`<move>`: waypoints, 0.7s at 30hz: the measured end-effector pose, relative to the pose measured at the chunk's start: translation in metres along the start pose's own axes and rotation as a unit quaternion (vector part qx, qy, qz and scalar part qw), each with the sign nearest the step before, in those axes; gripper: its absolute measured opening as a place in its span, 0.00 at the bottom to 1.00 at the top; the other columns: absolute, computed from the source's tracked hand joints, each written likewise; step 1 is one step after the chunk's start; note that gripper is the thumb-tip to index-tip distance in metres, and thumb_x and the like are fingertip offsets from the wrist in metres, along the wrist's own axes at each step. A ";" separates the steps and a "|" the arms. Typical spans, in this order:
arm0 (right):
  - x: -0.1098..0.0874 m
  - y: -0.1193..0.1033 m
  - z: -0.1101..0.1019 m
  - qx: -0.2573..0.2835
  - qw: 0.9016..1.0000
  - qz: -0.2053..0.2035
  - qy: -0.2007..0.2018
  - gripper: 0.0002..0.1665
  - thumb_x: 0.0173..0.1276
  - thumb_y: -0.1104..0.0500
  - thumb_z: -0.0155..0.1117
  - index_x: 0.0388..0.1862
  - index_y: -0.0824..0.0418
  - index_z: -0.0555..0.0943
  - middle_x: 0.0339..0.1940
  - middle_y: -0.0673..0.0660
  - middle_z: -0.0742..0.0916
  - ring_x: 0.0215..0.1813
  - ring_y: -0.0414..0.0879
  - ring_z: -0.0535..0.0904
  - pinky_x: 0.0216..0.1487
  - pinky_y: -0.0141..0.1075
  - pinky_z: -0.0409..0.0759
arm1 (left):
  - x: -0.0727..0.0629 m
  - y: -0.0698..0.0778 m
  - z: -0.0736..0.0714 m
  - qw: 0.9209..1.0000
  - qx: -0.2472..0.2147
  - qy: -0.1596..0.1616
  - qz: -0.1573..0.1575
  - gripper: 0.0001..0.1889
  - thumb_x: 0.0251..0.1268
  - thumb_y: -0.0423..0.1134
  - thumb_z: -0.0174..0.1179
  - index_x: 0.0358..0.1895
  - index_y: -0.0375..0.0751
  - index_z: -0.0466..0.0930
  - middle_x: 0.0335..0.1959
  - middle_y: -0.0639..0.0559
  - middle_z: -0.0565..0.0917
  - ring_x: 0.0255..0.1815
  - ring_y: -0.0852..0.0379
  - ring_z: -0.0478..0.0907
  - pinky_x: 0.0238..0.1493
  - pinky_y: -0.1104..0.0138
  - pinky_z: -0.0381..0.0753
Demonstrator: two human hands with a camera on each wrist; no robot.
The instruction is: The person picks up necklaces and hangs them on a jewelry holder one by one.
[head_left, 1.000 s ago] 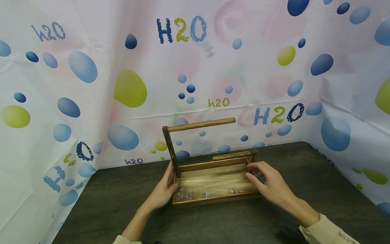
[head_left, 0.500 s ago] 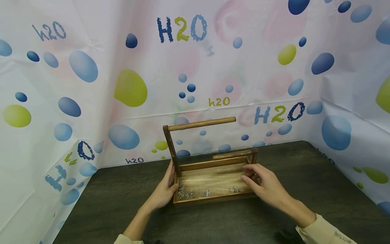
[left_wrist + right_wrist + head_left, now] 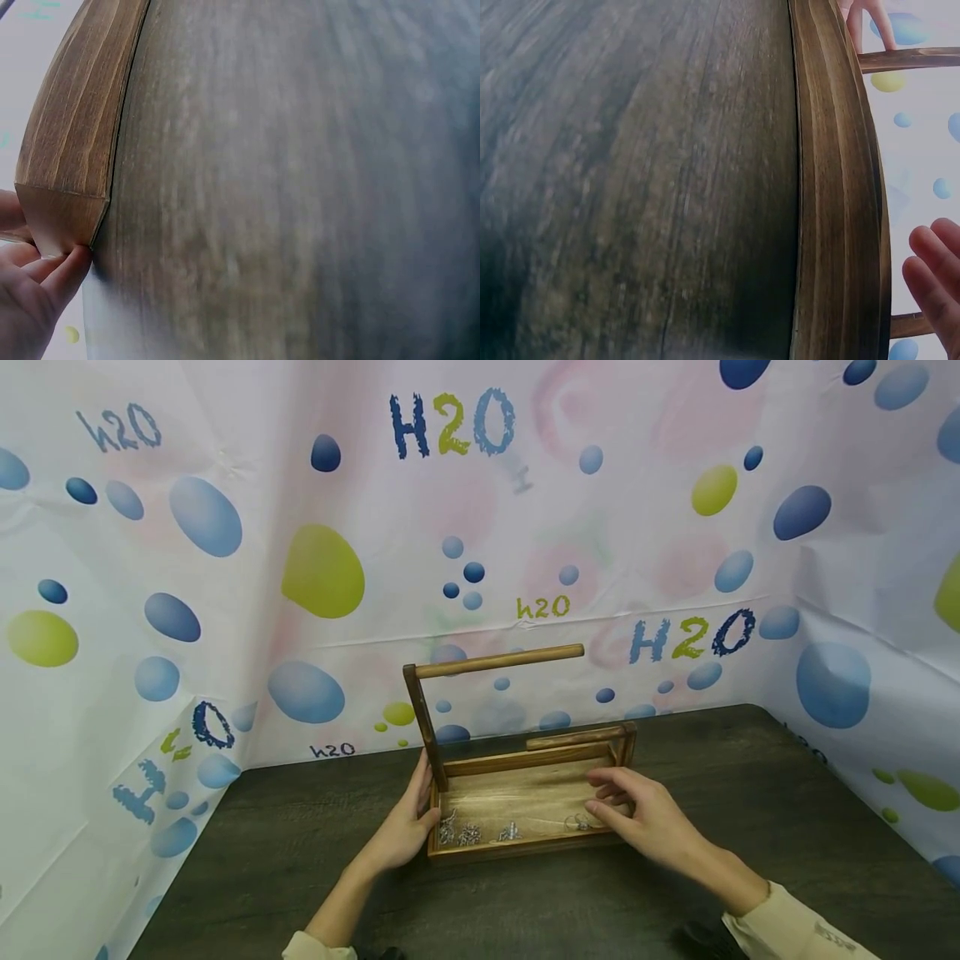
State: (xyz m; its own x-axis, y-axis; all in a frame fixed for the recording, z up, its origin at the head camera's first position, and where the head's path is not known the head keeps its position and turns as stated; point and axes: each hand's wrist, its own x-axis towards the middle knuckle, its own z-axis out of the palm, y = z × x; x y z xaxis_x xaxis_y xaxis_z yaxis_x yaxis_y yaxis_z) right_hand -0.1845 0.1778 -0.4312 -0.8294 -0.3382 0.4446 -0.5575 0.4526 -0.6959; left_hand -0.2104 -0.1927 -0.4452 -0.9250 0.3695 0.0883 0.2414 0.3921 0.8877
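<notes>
A brown wooden jewelry stand (image 3: 525, 850) stands on the dark table, its shallow tray facing me. My left hand (image 3: 401, 831) holds the tray's left end, thumb at the rim and fingers along the outer side. In the left wrist view, fingers (image 3: 69, 274) touch the tray's corner. My right hand (image 3: 648, 818) hovers over the tray's right part, fingers loosely bent with nothing visible between them. Along the tray's front lie small silvery pieces: a chain-like heap (image 3: 469, 835), another small cluster (image 3: 510, 832) and thin hoops (image 3: 576, 822) beside the right fingertips.
A tall post with a bar (image 3: 498, 662) rises from the stand's left end. A lower bar (image 3: 577, 738) reaches inward from its right end. Behind the dark wood-grain table (image 3: 300, 827) hangs a white sheet (image 3: 405, 527) printed with blue and green spots.
My right hand has shifted left, from the stand's right end to over the tray near the hoops. The left hand keeps its place; the camera view tilts slightly.
</notes>
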 end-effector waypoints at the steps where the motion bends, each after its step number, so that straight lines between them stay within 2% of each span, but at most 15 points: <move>1: 0.000 0.000 0.000 0.002 1.000 0.003 -0.005 0.19 0.71 0.60 0.69 0.59 0.62 0.80 0.49 0.54 0.86 0.43 0.44 0.85 0.41 0.37 0.85 | 0.000 0.000 0.000 1.000 0.001 -0.001 0.004 0.49 0.76 0.20 0.47 0.81 0.56 0.23 0.82 0.38 0.37 0.80 0.38 0.42 0.73 0.44 0.54; 8: 0.002 0.002 0.002 0.013 0.999 0.017 -0.048 0.20 0.72 0.57 0.67 0.60 0.62 0.80 0.52 0.61 0.86 0.45 0.46 0.85 0.43 0.37 0.85 | 0.000 0.002 -0.001 1.000 0.002 -0.002 0.011 0.49 0.75 0.20 0.47 0.81 0.56 0.23 0.82 0.37 0.37 0.80 0.38 0.41 0.73 0.44 0.53; 21: 0.008 0.006 0.004 0.030 0.994 0.022 -0.104 0.20 0.71 0.58 0.68 0.57 0.67 0.81 0.49 0.60 0.87 0.45 0.46 0.85 0.44 0.38 0.84 | 0.000 0.002 0.000 1.000 -0.004 -0.004 0.006 0.46 0.78 0.23 0.46 0.82 0.55 0.23 0.82 0.39 0.36 0.81 0.40 0.40 0.74 0.45 0.51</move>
State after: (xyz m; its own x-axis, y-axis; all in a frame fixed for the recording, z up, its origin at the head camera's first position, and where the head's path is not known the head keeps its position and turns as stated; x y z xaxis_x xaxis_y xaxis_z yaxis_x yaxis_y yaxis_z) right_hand -0.1942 0.1746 -0.4341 -0.8245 -0.4854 0.2909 -0.5126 0.4226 -0.7475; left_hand -0.2096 -0.1923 -0.4438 -0.9199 0.3806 0.0949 0.2493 0.3806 0.8905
